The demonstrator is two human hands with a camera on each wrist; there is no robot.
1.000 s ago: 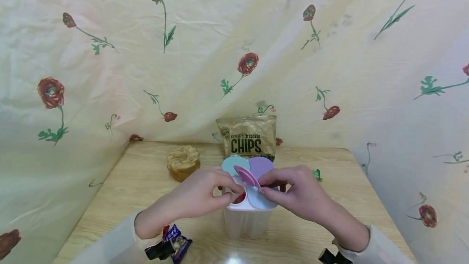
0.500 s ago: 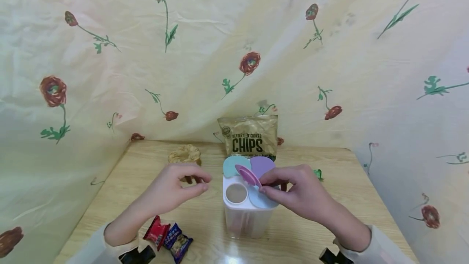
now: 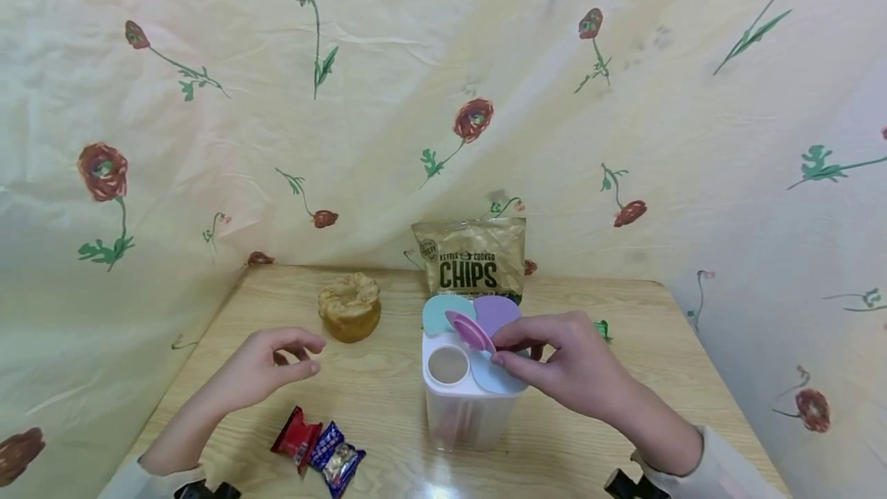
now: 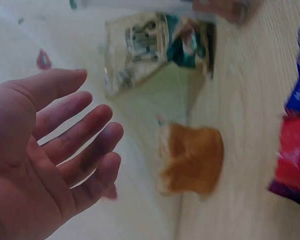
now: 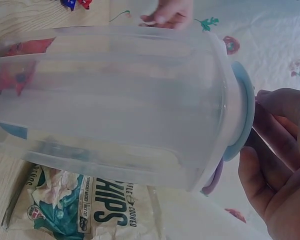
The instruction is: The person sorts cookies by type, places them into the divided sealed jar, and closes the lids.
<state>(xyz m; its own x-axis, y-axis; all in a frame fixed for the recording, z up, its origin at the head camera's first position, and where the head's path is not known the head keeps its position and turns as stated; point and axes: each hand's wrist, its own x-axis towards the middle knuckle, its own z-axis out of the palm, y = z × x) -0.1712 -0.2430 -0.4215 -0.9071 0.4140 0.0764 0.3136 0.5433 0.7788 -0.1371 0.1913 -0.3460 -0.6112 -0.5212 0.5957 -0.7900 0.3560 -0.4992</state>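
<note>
A clear storage container (image 3: 471, 418) with a white top stands on the table, its front-left round opening uncovered. My right hand (image 3: 564, 360) pinches the edge of the pink lid (image 3: 470, 330), which is tilted up beside that opening. Teal (image 3: 443, 314), purple (image 3: 497, 313) and light blue (image 3: 495, 374) lids cover the other openings. A red wrapper (image 5: 17, 70) shows through the wall near the container's bottom in the right wrist view. My left hand (image 3: 266, 372), holding nothing, hovers left of the container with loosely bent fingers. Below it lie a red packet (image 3: 298, 437) and a blue packet (image 3: 336, 459).
A round golden-brown bread (image 3: 349, 308) sits at the back left. A chips bag (image 3: 471, 262) stands behind the container. Part of a green wrapper (image 3: 603, 329) shows beyond my right hand. Flowered cloth (image 3: 388, 137) hangs around the wooden table (image 3: 624, 437).
My left hand has let go of a red packet at the opening and moved left, away from the container. The right hand has stayed in place with the pink lid.
</note>
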